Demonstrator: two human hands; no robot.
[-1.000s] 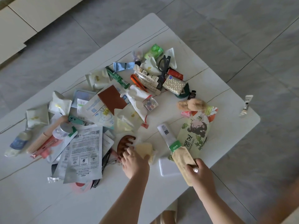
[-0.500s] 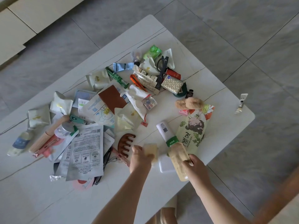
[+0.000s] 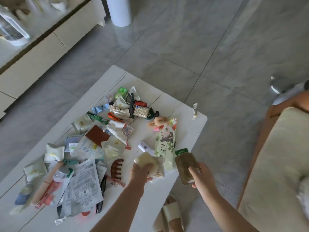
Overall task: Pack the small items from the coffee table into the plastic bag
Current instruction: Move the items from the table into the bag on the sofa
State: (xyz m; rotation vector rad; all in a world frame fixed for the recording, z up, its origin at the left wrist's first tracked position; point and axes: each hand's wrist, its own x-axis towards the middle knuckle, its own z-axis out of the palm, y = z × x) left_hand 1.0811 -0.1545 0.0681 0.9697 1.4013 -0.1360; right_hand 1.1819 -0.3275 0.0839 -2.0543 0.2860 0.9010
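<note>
A white coffee table (image 3: 189,124) carries a heap of small items: sachets, tubes, glasses, a brown hair claw (image 3: 117,169), a green illustrated pouch (image 3: 165,144). My left hand (image 3: 142,171) grips a pale cream packet (image 3: 145,160) just above the table's near edge. My right hand (image 3: 203,178) holds a tan pouch with a green top (image 3: 185,164), lifted past the table's right edge. I see no plastic bag in this view.
A small white tube (image 3: 194,111) lies near the table's far right corner. A beige sofa cushion (image 3: 275,173) fills the right side. Slippers (image 3: 172,215) sit on the grey tiled floor below the table edge. A white cylinder (image 3: 119,10) stands far back.
Both hands have lifted their packets off the table; the right hand has carried the tan pouch rightward past the edge. My view has tilted up, showing more floor and the sofa.
</note>
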